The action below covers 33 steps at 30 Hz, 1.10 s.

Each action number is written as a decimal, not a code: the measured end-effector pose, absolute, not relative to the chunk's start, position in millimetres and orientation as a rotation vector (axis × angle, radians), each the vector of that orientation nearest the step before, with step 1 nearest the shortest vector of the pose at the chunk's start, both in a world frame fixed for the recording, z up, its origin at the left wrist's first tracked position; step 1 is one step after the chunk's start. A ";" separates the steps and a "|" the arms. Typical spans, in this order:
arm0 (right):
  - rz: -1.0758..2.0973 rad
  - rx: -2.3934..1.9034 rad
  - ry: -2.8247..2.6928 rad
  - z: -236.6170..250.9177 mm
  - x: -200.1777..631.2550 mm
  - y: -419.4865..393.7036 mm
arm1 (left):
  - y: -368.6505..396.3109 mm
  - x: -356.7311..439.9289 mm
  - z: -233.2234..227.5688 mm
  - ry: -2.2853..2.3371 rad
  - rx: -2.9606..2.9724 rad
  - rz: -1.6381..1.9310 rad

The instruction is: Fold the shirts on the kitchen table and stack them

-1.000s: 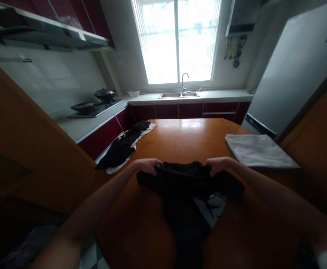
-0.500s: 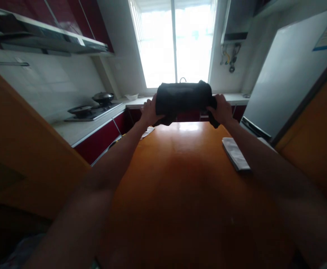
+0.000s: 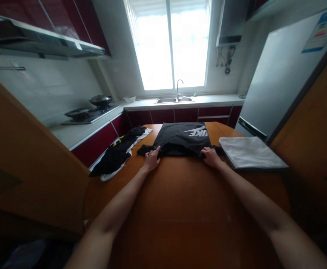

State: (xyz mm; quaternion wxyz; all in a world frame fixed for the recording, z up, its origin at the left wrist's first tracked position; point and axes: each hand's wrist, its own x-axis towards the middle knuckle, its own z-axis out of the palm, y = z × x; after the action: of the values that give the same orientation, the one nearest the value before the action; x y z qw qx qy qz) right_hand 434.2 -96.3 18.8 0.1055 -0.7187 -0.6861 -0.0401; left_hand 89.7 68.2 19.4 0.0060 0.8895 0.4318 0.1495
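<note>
At the near edge of a black T-shirt (image 3: 181,140), both hands rest on the cloth. The left hand (image 3: 151,161) has its grip laid flat, fingers spread and released, over the shirt's near left corner; the right hand (image 3: 211,157) presses the near right corner in the same loose, unclenched way. The shirt lies spread on the far half of the orange counter (image 3: 185,209), white lettering showing on its far right part. Just right of it lies a folded white cloth (image 3: 250,152), near the right hand. To the left, a black and white garment (image 3: 118,151) hangs over the counter's left edge. Farther off, a sink (image 3: 174,99) sits under the window
</note>
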 end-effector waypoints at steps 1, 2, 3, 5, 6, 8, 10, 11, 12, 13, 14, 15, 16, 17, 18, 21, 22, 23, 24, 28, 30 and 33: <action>-0.135 -2.117 -1.994 14.9 431.2 -100.1 | 66.1 87.7 15.6 1.373 2.752 0.509; -0.159 -2.108 -1.964 11.4 428.1 -103.5 | 64.6 85.7 12.2 1.394 2.719 0.550; -0.186 -2.089 -1.933 8.1 425.1 -106.5 | 63.5 83.6 9.2 1.413 2.688 0.588; -0.232 -2.034 -1.880 2.3 419.6 -111.8 | 62.5 78.8 4.5 1.443 2.642 0.636; -0.242 -2.013 -1.859 0.0 417.5 -114.1 | 62.6 76.1 3.1 1.456 2.626 0.652; -0.243 -2.010 -1.820 -2.8 415.2 -118.4 | 63.5 69.9 2.2 1.465 2.615 0.662; -0.246 -2.048 -1.782 -2.7 415.8 -122.8 | 64.9 62.4 3.5 1.461 2.617 0.653; -0.254 -2.073 -1.767 -1.8 417.0 -125.2 | 65.4 58.1 4.5 1.460 2.617 0.647; -0.259 -2.098 -1.761 -0.5 418.5 -127.8 | 65.7 53.5 5.6 1.458 2.617 0.641; -0.259 -2.127 -1.764 0.9 420.2 -130.5 | 65.8 48.8 6.5 1.456 2.617 0.633; -0.255 -2.159 -1.774 2.3 421.6 -133.4 | 65.5 44.0 7.3 1.453 2.619 0.625; -0.248 -2.195 -1.792 3.7 422.4 -136.3 | 64.9 39.4 8.1 1.448 2.621 0.617; -0.238 -2.237 -1.814 5.0 422.5 -139.3 | 64.1 35.4 8.8 1.445 2.623 0.610; -0.228 -2.285 -1.835 6.3 421.5 -142.3 | 63.0 32.2 9.5 1.441 2.629 0.603; -0.219 -2.339 -1.847 7.7 419.6 -145.3 | 61.7 30.2 10.4 1.435 2.643 0.599; -0.213 -2.506 -1.805 13.1 408.2 -153.0 | 56.4 33.0 12.9 1.385 2.701 0.659; -0.232 -2.541 -1.767 15.3 403.4 -154.7 | 54.2 36.9 13.2 1.347 2.717 0.703; -0.264 -2.553 -1.727 17.5 398.4 -155.8 | 51.9 41.8 12.8 1.295 2.726 0.750; -0.304 -2.543 -1.687 19.4 393.4 -156.1 | 49.6 47.3 11.6 1.232 2.725 0.791; -0.313 -2.270 -1.704 18.4 376.2 -148.7 | 41.8 66.8 0.9 0.928 2.722 0.741; -0.226 -2.081 -1.816 10.6 369.8 -142.1 | 38.8 71.4 -4.4 0.894 2.745 0.552; -0.101 -2.010 -1.944 -5.5 364.5 -134.6 | 34.0 73.2 -7.1 1.002 2.771 0.246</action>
State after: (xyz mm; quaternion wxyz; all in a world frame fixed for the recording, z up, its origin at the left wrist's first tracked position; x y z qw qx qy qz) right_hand 364.5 -134.6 -5.5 0.1708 -0.7078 -0.6846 -0.0354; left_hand 73.2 34.0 -7.1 0.0922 0.9332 0.3373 0.0829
